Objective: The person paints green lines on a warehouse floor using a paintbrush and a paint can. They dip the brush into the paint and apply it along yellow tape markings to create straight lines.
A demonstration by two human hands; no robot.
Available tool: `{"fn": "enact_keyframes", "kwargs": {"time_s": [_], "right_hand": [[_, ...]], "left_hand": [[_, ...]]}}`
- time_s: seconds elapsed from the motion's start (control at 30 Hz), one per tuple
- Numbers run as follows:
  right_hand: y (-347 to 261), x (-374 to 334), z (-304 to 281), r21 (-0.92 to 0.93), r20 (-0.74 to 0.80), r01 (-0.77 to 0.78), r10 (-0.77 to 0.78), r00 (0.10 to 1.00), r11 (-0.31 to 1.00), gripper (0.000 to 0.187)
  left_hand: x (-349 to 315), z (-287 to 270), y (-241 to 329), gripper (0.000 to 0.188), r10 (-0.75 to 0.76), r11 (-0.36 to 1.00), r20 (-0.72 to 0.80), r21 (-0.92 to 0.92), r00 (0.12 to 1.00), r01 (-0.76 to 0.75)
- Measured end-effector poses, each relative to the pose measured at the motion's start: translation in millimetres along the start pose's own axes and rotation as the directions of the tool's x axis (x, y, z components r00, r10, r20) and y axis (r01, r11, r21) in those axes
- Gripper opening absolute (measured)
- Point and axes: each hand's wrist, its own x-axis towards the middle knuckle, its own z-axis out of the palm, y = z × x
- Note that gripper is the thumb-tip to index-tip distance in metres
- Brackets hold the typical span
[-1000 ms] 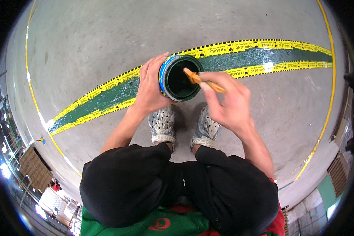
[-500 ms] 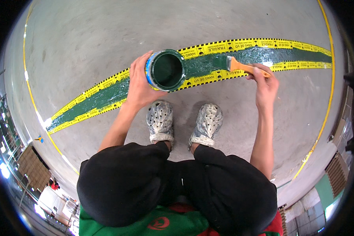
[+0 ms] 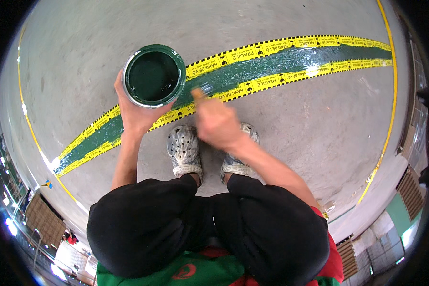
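An uncovered can of dark green paint [image 3: 153, 76] is held up by my left hand [image 3: 137, 114], whose fingers wrap round its side. My right hand [image 3: 218, 121], a little smeared by motion, is closed on the wooden handle of a paintbrush [image 3: 199, 94]. The brush is just right of the can, over the green painted stripe [image 3: 252, 69] on the floor; the hand and blur partly hide it, and whether the bristles touch the floor I cannot tell. Yellow printed tape [image 3: 271, 82] with a black checked border runs along both edges of the wet, shiny stripe.
Below the stripe, my feet in grey-and-white perforated clogs [image 3: 183, 148] stand on the grey concrete floor [image 3: 291, 143]. Thin yellow lines [image 3: 391, 105] cross the floor at far left and far right. A brown corrugated panel [image 3: 45, 214] stands at lower left.
My right hand has swung left with the paintbrush, from the stripe's right part to beside the can. My left hand has shifted the can left and it appears larger.
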Motion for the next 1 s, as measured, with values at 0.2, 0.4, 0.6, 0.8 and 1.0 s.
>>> {"fn": "enact_keyframes", "kwargs": {"time_s": [0.2, 0.4, 0.6, 0.8, 1.0], "right_hand": [[69.8, 1.2, -52.0, 0.338, 0.048, -0.497, 0.512, 0.857, 0.799, 0.020], [232.8, -23.1, -213.2, -0.273, -0.479, -0.735, 0.575, 0.663, 0.621, 0.023], [162.8, 3.0, -117.4, -0.596, -0.127, -0.335, 0.326, 0.937, 0.730, 0.040], [-38.0, 29.6, 24.6, 0.259, 0.082, -0.009, -0.013, 0.997, 0.966, 0.034], [-23.3, 34.1, 21.4, 0.460, 0.100, -0.410, 0.413, 0.905, 0.787, 0.017]], "left_hand": [[2.1, -10.7, -7.5, 0.114, 0.035, 0.998, 0.011, -0.057, 0.999, -0.034], [-0.2, -15.8, -18.2, 0.114, -0.009, 0.999, -0.017, -0.047, 1.000, 0.008], [12.8, -17.3, -25.9, 0.110, 0.025, 0.983, -0.058, -0.181, 0.998, -0.035], [42.0, -20.2, -34.1, 0.111, 0.085, 0.964, -0.153, -0.238, 0.985, -0.120], [56.4, -33.4, -46.4, 0.111, 0.145, 0.955, -0.188, -0.229, 0.971, -0.187]]}}
